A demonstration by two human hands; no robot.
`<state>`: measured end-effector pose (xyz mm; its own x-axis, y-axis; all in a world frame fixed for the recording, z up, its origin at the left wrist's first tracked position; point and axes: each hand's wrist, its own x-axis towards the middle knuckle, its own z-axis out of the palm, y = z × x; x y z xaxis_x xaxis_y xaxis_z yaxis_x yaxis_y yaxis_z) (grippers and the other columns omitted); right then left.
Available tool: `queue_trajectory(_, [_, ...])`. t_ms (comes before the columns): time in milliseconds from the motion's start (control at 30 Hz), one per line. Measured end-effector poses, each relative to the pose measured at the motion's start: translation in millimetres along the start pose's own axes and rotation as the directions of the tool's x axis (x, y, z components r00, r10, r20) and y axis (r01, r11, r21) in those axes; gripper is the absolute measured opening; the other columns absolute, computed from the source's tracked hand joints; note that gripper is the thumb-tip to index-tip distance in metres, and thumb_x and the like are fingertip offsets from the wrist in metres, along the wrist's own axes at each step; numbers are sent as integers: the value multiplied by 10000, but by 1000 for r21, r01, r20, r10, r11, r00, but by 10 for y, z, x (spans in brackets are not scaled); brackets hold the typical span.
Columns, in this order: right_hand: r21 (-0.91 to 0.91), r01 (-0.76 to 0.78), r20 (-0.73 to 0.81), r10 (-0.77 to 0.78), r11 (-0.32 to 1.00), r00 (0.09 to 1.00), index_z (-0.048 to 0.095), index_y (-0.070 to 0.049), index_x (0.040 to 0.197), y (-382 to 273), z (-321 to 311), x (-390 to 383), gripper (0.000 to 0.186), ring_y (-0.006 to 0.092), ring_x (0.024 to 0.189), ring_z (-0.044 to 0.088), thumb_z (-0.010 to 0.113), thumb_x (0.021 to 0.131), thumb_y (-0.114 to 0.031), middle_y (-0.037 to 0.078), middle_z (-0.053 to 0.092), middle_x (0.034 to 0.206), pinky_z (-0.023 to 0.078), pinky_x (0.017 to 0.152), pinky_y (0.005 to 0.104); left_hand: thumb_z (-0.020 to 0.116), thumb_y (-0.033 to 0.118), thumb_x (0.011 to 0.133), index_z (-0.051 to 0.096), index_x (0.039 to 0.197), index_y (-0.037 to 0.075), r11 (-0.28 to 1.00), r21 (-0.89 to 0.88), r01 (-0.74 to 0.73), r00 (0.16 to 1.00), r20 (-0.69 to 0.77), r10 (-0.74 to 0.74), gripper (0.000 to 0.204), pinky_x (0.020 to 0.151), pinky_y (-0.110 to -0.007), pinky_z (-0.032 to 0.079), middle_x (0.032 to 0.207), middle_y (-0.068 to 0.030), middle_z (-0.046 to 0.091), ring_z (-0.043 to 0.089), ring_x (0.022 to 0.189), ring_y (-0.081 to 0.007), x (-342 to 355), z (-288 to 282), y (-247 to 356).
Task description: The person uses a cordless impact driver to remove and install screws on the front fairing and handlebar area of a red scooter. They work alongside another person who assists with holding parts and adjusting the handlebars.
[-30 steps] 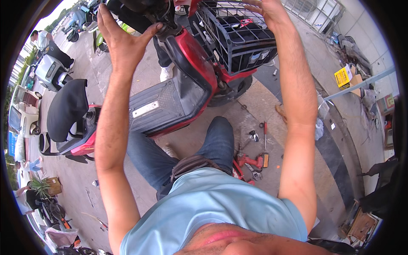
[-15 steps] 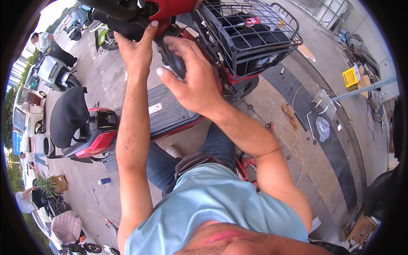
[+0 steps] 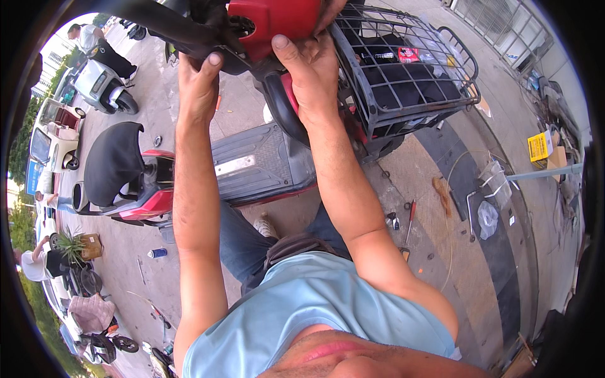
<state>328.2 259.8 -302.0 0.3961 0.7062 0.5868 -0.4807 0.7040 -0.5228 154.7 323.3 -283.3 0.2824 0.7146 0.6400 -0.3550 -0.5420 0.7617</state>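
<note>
A red scooter cowl (image 3: 277, 24) is gripped at the top of the view, beside a black wire basket (image 3: 426, 109) and beyond a ribbed footboard (image 3: 261, 165). Its black lower trim (image 3: 233, 61) is held by the half-curled left hand (image 3: 198, 91), its red edge by the half-curled right hand (image 3: 310, 79); some fingertips are hidden.

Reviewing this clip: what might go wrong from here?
1. The right hand is at the red panel's lower edge; if the panel shifts, it could pinch the fingers.
2. The left hand is close under the black part beside that panel, so a slip might scrape it.
3. A red-handled tool and blue can lie on the ground, possible trip hazards.
</note>
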Motion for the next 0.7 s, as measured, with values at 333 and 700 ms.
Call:
queue_trajectory(333, [68, -246, 77, 241, 967, 967, 447, 17, 1382, -174, -77, 66, 692, 174, 1256, 533, 802, 864, -272, 101, 583, 1329, 379, 1092, 325, 636, 137, 946, 565, 1259, -68, 912, 370, -175, 983, 16, 182, 381, 916, -300, 496, 1150, -153, 650, 636, 1018, -185, 809, -256, 1316])
queue_trajectory(700, [45, -270, 162, 259, 962, 952, 459, -7, 1407, -148, -295, 175, 717, 226, 1254, 539, 729, 895, -430, 109, 584, 1353, 356, 1117, 370, 748, 172, 840, 711, 1106, -37, 421, 797, -434, 505, 602, -619, 340, 826, -335, 516, 964, -99, 740, 663, 910, -156, 1645, 818, 1929])
